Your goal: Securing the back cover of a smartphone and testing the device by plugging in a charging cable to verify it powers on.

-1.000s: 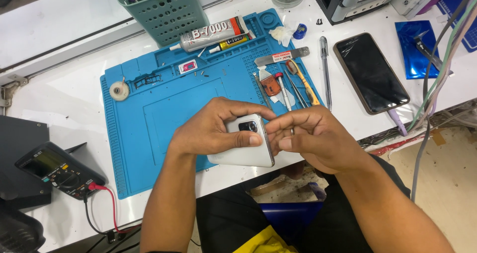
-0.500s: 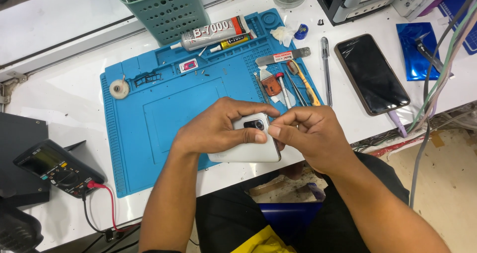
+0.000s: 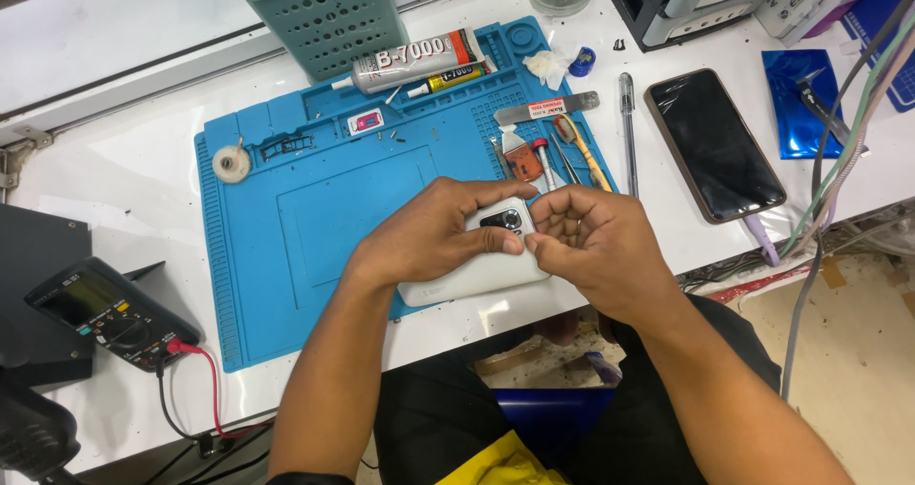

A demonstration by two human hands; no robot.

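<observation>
Gripping a smooth white phone (image 3: 472, 273), both hands curl.

A white phone (image 3: 472, 275) is held over the near edge of the work mat (image 3: 286, 256), between the left hand (image 3: 429, 237) and right hand (image 3: 596, 247). Glue tubes (image 3: 415, 61) are laid along the mat's far edge, before a basket (image 3: 324, 13). A multimeter (image 3: 110, 313) is placed left of the mat, a second phone (image 3: 715, 142) right of it.

A white bench (image 3: 124, 190) carries a blue mat (image 3: 286, 228), a dark phone (image 3: 715, 142) lying flat, a pen (image 3: 627, 118) between the two, a blue pouch (image 3: 805, 104), a green basket (image 3: 324, 13) and a multimeter (image 3: 110, 313) at the left edge.
</observation>
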